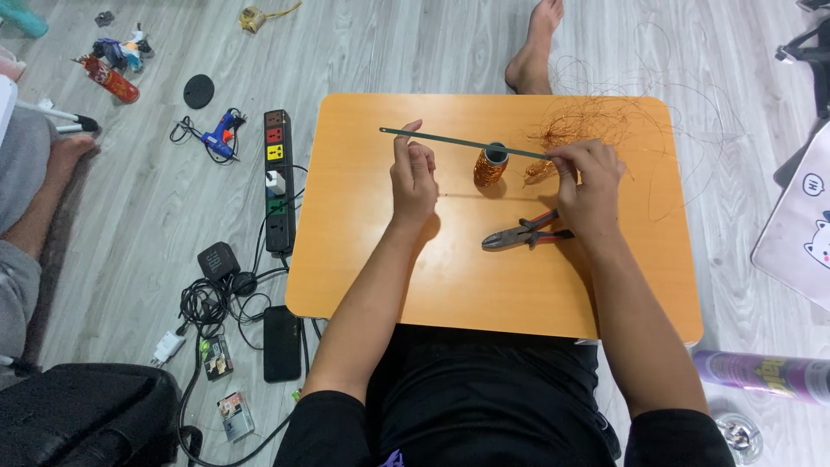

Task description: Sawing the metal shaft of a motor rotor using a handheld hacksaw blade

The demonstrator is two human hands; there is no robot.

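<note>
A thin dark green rod (450,141) stretches level above the small orange table (380,259). My right hand (590,186) pinches the rod's right end. My left hand (413,177) sits just under its left part, fingers curled with the index finger raised against it. A spool of copper wire (491,164) stands upright between the hands. A loose tangle of copper wire (588,125) lies behind my right hand. Pliers with red and black handles (523,234) lie on the table under my right wrist.
On the wooden floor to the left lie a power strip (277,182), a blue glue gun (218,138), tangled cables and chargers (216,294). A purple spray can (761,374) lies at right. My bare foot (534,52) shows beyond the table. Another person's leg (30,199) is far left.
</note>
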